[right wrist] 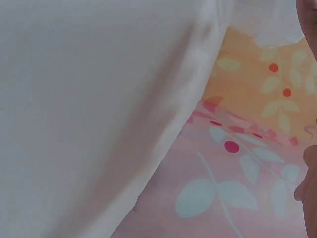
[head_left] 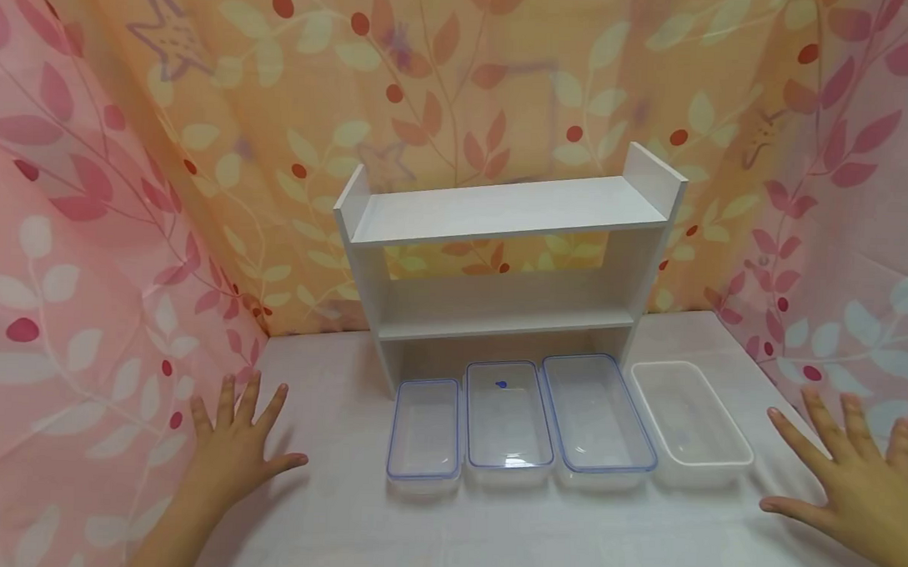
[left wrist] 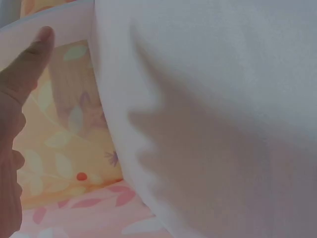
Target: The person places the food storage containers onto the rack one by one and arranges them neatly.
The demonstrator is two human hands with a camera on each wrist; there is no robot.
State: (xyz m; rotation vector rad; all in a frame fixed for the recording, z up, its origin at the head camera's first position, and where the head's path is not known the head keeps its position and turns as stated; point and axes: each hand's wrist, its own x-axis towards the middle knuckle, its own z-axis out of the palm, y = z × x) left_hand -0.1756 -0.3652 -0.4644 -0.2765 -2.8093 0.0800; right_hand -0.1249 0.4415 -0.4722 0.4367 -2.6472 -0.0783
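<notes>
My left hand (head_left: 230,451) is spread with straight fingers over the left side of the table, holding nothing. On the far right my right hand (head_left: 860,489) is spread too, also with nothing in it. A row of clear plastic food containers lies between them. Three have blue rims: a small one (head_left: 424,433) nearest the left hand, a middle one (head_left: 508,419) and a larger one (head_left: 598,418). A white-rimmed container (head_left: 691,417) is nearest the right hand, apart from it. Whether lids are on, I cannot tell.
Behind the containers stands a white two-tier shelf (head_left: 509,210); their far ends reach its foot. A white cloth (head_left: 326,513) covers the table. Patterned curtains hang around it, orange (head_left: 461,83) at the back and pink (head_left: 72,245) at the sides.
</notes>
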